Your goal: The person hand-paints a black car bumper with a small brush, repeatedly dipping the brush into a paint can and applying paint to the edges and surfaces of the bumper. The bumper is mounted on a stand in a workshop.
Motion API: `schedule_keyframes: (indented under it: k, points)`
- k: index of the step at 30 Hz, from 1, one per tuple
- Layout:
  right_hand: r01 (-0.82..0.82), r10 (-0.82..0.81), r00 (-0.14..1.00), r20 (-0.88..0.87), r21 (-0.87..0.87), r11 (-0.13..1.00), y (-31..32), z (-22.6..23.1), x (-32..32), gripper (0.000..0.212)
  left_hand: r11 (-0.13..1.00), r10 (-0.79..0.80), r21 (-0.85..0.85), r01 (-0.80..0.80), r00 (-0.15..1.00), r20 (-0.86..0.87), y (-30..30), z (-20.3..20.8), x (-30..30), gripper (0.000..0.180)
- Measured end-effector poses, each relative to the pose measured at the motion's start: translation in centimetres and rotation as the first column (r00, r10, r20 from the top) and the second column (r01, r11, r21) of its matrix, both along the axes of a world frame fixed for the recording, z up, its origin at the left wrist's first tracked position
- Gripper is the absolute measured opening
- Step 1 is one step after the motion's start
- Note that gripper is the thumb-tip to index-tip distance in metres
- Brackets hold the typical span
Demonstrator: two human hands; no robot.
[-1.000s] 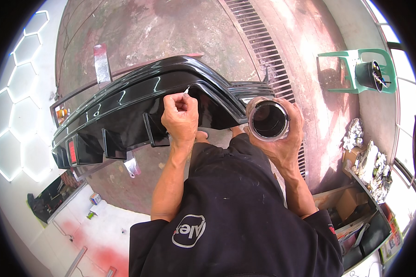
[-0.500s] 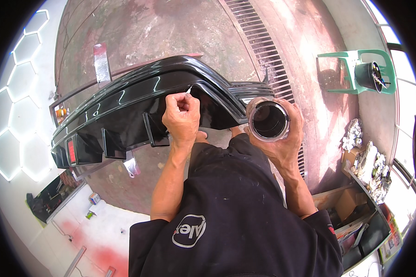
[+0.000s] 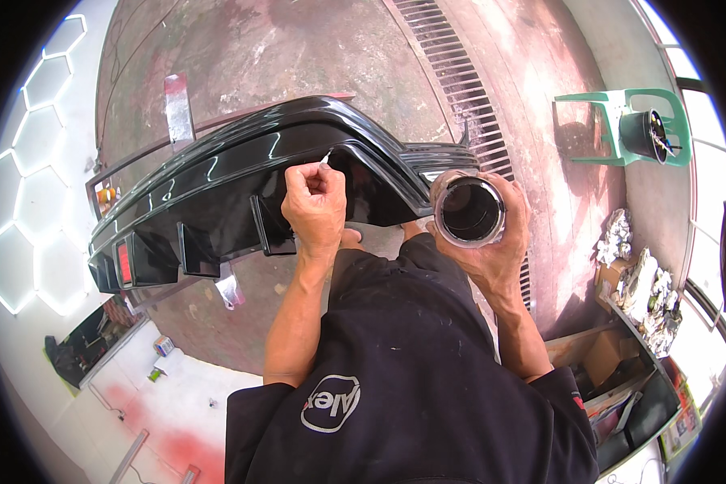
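A glossy black car bumper [image 3: 218, 165] stretches across the space in front of me, with several fins and a red reflector on its lower part. My left hand [image 3: 315, 206] pinches a thin white stick-like tool [image 3: 326, 159], its dark fine tip at the bumper's curved edge. Whether the tip touches the surface cannot be told, and most of the tool is hidden in the fingers. Wrapped round a round, stained cup [image 3: 469, 211] is my right hand [image 3: 500, 234]. The cup is held mouth up beside the bumper's right end, with dark insides.
The bumper rests on a metal stand [image 3: 179, 111]. A floor drain grate [image 3: 440, 60] runs past its right end. Farther right, a green plastic chair [image 3: 613, 129] bears a black bucket [image 3: 642, 134]. Crumpled paper [image 3: 649, 294] and a cluttered shelf [image 3: 621, 387] are at near right.
My left hand has shifted very slightly left with the thin tool, along the bumper's edge. The cup and my right hand have stayed in place.
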State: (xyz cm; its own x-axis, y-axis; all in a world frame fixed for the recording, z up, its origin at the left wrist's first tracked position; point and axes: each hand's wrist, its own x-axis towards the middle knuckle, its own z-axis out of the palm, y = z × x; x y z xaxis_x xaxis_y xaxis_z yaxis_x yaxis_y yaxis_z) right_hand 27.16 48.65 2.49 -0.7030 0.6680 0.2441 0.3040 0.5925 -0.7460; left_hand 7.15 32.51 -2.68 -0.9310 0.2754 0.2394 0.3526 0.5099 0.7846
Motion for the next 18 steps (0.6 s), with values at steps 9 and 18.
schedule_keyframes:
  k: [9, 18]
  points:
    - [0.004, -0.004, 1.000, 0.002, 0.022, 1.000, -0.08, 0.25, -0.13, 0.093, 1.000, 0.009, 0.029, -0.010, 1.000, 0.011, -0.12, -0.02, -0.07, 0.012]
    - [-0.005, 0.005, 1.000, -0.013, -0.012, 1.000, -0.11, 0.34, -0.28, 0.091, 1.000, -0.001, 0.023, 0.000, 1.000, 0.012, 0.27, 0.45, 0.01, 0.011]
